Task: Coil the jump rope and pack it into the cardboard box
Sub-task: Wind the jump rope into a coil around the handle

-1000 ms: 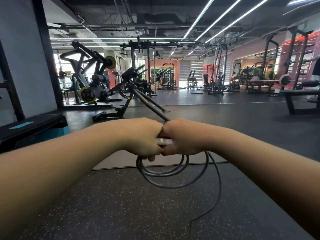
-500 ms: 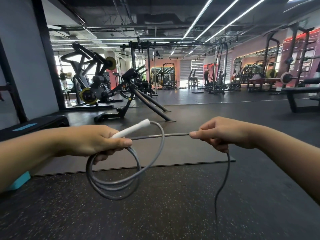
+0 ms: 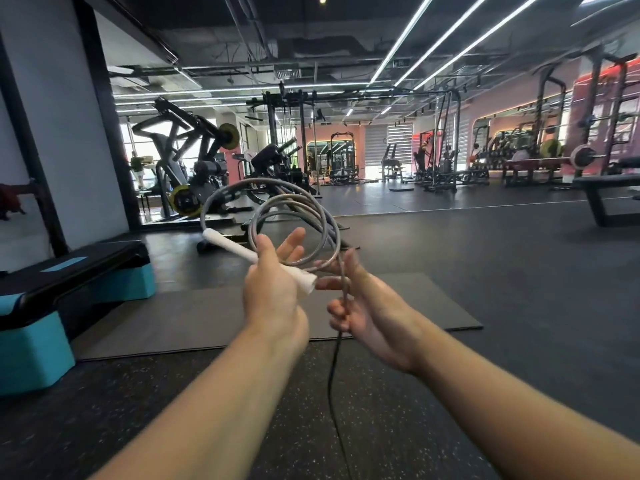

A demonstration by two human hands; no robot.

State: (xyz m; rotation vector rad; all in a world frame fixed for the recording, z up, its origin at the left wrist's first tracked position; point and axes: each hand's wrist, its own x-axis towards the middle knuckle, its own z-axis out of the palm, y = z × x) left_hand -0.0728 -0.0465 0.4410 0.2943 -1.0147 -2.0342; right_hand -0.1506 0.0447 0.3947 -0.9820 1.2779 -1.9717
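A grey jump rope [image 3: 313, 206] stands in several loops above my hands, held up at chest height. Its white handle [image 3: 228, 243] lies across my left hand [image 3: 273, 289], which grips the handle and the bottom of the loops, fingers partly spread. My right hand [image 3: 360, 306] is just to the right, palm up, fingers curled round the free strand of rope that drops from it toward the floor [image 3: 334, 368]. The two hands almost touch. No cardboard box is in view.
A black and teal step platform [image 3: 69, 282] stands at the left. A grey mat [image 3: 207, 317] lies on the speckled rubber floor under my hands. Weight machines [image 3: 194, 174] and benches [image 3: 609, 188] fill the back of the gym.
My hands were apart with the rope stretched between them; now they have come together and lifted. The coil has swung up from hanging below my left hand to standing above it.
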